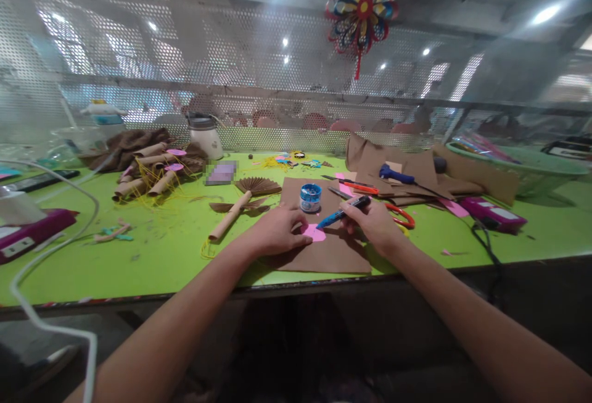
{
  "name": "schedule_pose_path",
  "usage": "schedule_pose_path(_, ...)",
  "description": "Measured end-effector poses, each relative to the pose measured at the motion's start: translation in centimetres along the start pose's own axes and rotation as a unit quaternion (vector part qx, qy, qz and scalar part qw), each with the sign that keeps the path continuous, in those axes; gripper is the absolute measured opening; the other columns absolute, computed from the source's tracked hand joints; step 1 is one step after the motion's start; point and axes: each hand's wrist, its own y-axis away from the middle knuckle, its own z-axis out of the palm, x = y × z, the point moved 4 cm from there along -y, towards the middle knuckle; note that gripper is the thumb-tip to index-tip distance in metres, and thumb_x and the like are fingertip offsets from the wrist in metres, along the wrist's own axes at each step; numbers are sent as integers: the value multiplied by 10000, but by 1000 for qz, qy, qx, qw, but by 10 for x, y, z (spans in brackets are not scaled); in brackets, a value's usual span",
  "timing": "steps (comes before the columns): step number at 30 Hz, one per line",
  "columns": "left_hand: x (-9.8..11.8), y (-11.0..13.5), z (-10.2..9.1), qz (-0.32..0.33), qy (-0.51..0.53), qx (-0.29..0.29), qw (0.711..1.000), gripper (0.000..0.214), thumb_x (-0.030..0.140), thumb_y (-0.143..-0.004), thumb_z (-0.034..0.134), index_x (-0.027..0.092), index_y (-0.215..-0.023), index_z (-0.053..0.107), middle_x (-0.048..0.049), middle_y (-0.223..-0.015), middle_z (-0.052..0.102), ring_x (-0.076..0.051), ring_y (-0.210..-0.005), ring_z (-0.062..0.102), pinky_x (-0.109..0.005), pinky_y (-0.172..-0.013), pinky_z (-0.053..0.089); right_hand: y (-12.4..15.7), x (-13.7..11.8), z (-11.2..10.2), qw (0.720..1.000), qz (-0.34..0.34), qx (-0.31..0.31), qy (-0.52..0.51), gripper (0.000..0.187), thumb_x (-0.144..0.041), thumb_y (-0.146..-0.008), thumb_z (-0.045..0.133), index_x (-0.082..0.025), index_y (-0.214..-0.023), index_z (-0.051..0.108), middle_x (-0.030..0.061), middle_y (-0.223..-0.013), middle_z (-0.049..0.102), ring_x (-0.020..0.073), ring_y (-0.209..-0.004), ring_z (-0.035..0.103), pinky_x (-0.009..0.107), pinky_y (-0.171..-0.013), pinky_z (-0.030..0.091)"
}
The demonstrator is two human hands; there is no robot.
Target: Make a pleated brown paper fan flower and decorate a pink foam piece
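Observation:
My left hand (276,231) rests on a brown paper sheet (324,255), its fingertips pressed on a small pink paper piece (316,233). My right hand (374,224) is closed around a blue and black pen (343,211), whose tip points at the pink piece. A small blue-lidded jar (310,197) stands on the brown sheet just beyond both hands.
On the green table (161,255) lie brown paper rolls (148,171), a folded paper fan (252,193), orange-handled scissors (401,215), a white jar (206,137), brown sheets (416,171), a magenta device (494,213) and a white cable (55,249). A paper pinwheel (363,8) hangs on the mesh wall.

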Motion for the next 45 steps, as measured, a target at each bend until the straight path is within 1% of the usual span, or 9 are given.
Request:
schedule_pose_path(9, -1, 0, 0, -2, 6, 3, 1000, 300, 458, -777, 549, 207, -924, 626, -62, -989, 575, -209, -905, 526, -290, -764, 395, 2, 0, -1, 1000, 10, 12, -15, 339, -441, -744, 595, -159, -561, 555, 16, -494, 585, 101, -408, 475, 227, -410, 359)
schedule_pose_path(15, -2, 0, 1, -8, 10, 0, 1000, 300, 452, -777, 548, 207, -935, 620, -64, -1013, 572, -212, -916, 527, -294, -765, 398, 3, -1, 0, 1000, 10, 2, -27, 327, -431, -741, 602, -156, -571, 552, 19, -524, 599, 97, -413, 485, 231, -425, 367)
schedule_pose_path(18, -3, 0, 2, -8, 6, 6, 1000, 302, 454, -770, 557, 210, -936, 619, -63, -1029, 571, -215, -933, 523, -296, -778, 398, 3, -1, -2, 999, 3, 24, -40, 305, -424, -739, 602, -158, -599, 557, 7, -517, 590, 95, -410, 482, 223, -413, 354)
schedule_pose_path(21, -3, 0, 3, -4, 3, 8, 1000, 303, 458, -771, 556, 206, -926, 621, -65, -1024, 569, -215, -934, 522, -298, -784, 398, 3, -2, -3, 999, 4, 38, -36, 312, -417, -739, 600, -158, -575, 542, 1, -492, 567, 93, -408, 475, 214, -397, 338)
schedule_pose_path(25, -3, 0, 2, -2, 7, 4, 1000, 307, 467, -781, 538, 209, -924, 622, -62, -993, 572, -208, -906, 526, -293, -763, 400, 4, -2, -1, 999, 20, 27, -34, 342, -446, -738, 600, -154, -568, 544, -1, -475, 548, 95, -405, 467, 213, -389, 333)
schedule_pose_path(30, -2, 0, 1, -2, 5, 3, 1000, 301, 464, -781, 536, 212, -921, 622, -57, -993, 570, -205, -897, 525, -289, -751, 399, 4, -4, 0, 1000, -8, 16, -8, 335, -444, -751, 593, -151, -589, 570, 7, -504, 578, 100, -428, 483, 220, -428, 368)
schedule_pose_path(37, -3, 0, 2, -4, 10, 4, 1000, 309, 463, -775, 546, 206, -926, 626, -60, -991, 568, -202, -896, 523, -285, -747, 391, 2, 2, 0, 1000, -4, 5, 5, 340, -448, -767, 574, -153, -596, 586, 31, -552, 619, 110, -437, 498, 222, -413, 354)
schedule_pose_path(42, -2, 0, 2, -3, 7, 3, 1000, 297, 455, -779, 543, 206, -915, 630, -59, -991, 569, -199, -891, 523, -285, -747, 389, 5, -3, 0, 1000, -10, 2, 24, 376, -437, -773, 565, -146, -534, 572, 17, -461, 558, 101, -411, 474, 217, -413, 348)
schedule_pose_path(45, -2, 0, 2, -3, 6, 3, 1000, 306, 465, -773, 549, 204, -910, 632, -62, -988, 571, -202, -888, 524, -288, -747, 391, 6, -5, 1, 1000, -5, 2, 14, 369, -437, -762, 576, -145, -537, 566, 11, -456, 550, 99, -407, 471, 215, -409, 348)
